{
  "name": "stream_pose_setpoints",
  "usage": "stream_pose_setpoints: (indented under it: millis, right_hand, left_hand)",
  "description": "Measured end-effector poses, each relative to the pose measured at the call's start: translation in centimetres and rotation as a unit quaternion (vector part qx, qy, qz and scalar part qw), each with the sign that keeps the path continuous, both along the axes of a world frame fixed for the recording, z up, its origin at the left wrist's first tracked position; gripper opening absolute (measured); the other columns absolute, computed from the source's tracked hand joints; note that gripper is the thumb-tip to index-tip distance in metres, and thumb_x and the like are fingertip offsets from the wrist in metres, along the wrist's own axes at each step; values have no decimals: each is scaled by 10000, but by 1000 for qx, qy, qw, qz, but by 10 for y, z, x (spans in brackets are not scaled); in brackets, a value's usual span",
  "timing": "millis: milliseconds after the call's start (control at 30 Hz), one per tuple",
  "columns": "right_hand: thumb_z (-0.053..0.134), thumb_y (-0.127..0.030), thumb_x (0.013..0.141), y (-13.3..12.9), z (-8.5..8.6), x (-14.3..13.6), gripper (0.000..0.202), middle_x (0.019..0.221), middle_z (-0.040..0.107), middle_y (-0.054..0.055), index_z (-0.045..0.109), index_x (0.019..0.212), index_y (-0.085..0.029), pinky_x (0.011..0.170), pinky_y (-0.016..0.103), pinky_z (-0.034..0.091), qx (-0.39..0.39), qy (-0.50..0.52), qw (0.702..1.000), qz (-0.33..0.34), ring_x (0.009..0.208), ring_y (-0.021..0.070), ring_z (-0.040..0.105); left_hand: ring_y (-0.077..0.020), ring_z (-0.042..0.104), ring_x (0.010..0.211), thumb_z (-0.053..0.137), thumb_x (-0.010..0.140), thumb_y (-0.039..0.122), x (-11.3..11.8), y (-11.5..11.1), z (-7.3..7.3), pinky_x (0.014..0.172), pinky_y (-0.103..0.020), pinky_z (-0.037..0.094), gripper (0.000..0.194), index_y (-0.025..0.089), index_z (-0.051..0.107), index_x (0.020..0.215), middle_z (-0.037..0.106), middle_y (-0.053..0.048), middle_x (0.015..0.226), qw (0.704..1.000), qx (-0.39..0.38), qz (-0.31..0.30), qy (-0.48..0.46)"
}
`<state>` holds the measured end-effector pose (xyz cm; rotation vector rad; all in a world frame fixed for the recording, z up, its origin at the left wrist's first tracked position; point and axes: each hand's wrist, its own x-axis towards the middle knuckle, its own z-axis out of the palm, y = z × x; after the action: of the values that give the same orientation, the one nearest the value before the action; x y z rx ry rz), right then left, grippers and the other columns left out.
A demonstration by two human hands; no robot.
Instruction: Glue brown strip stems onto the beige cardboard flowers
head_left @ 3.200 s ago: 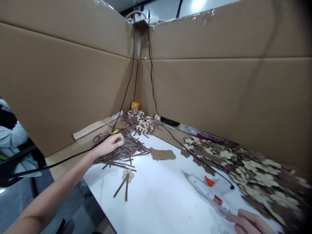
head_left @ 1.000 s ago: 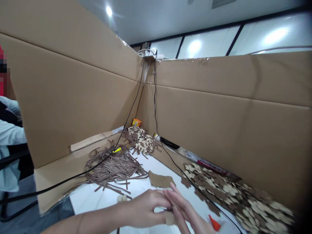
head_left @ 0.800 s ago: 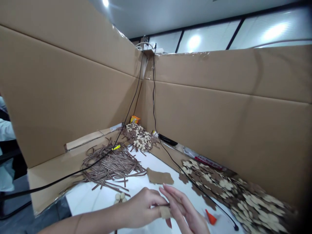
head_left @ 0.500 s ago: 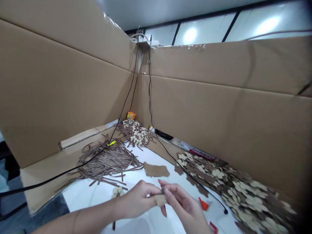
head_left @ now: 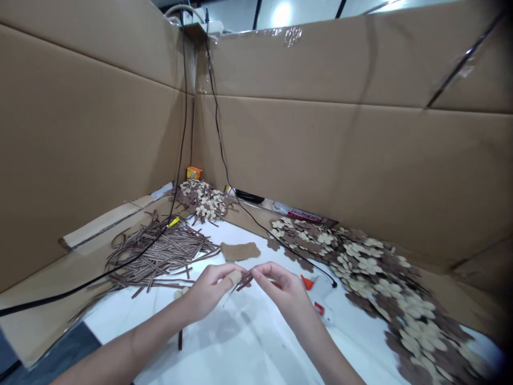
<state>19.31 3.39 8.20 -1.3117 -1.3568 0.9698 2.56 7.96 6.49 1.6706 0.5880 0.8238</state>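
Low in the middle of the view, my left hand (head_left: pixel 214 291) and my right hand (head_left: pixel 282 286) meet over the white table surface. Between their fingertips are thin brown strips (head_left: pixel 243 281), pinched by both hands. A beige band (head_left: pixel 234 277) wraps a finger or thumb of my left hand. Just beyond my hands lies a brown piece of cloth or paper (head_left: pixel 240 251). Partly hidden behind my left wrist is a small beige flower shape (head_left: pixel 178 294), with a dark strip (head_left: pixel 180 339) below it.
A heap of brown strips (head_left: pixel 160 248) lies at the left. Flower-shaped pieces fill the right (head_left: pixel 368 264) and the far corner (head_left: pixel 206 200). Red-orange items (head_left: pixel 307 282) sit beside my right hand. A black cable (head_left: pixel 256 222) crosses the table below cardboard walls (head_left: pixel 320 144).
The view has turned right and down. My hands have drawn slightly apart at the fingertips, and the strips between them now show more clearly.
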Motion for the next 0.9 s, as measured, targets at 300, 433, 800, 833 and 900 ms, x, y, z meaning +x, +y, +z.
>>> stream_pose_setpoints:
  millis: [300, 433, 800, 833, 900]
  right_hand:
    - [633, -522, 695, 2, -2, -2, 353, 683, 669, 36, 619, 655, -172, 656, 290, 482, -14, -7, 999, -31, 682, 189, 618]
    - [624, -483, 724, 0, -5, -4, 319, 690, 660, 30, 619, 660, -170, 637, 266, 465, -6, -16, 999, -40, 690, 179, 606]
    - [602, -447, 756, 1, -10, -3, 285, 640, 640, 9, 607, 661, -178, 599, 257, 425, 8, -57, 997, -51, 627, 165, 576]
    - [609, -445, 751, 1, -12, -4, 281, 622, 634, 4, 605, 663, -178, 582, 254, 419, 6, -47, 998, -49, 607, 159, 568]
    - [619, -442, 748, 1, -16, -5, 274, 602, 625, -3, 602, 678, -177, 552, 249, 407, -1, -24, 999, -46, 579, 151, 554]
  left_hand:
    - [-189, 637, 752, 533, 842, 424, 4, 6, -10, 717, -289, 474, 350, 100, 662, 818, 681, -82, 760, 992, -113, -49, -30]
    - [-213, 659, 732, 580, 799, 467, 6, 6, -12, 703, -320, 498, 391, 86, 667, 785, 688, -101, 743, 986, -149, -64, -38]
    - [-160, 609, 712, 612, 774, 463, 6, 5, -13, 697, -269, 454, 368, 107, 655, 862, 656, -63, 806, 992, -116, -36, -28]
    - [-160, 602, 707, 632, 762, 453, 7, 5, -14, 692, -269, 452, 365, 105, 650, 870, 652, -60, 790, 992, -117, -38, -31]
    - [-160, 593, 697, 643, 756, 446, 7, 6, -18, 679, -269, 447, 363, 98, 648, 859, 646, -56, 757, 992, -119, -42, -30]
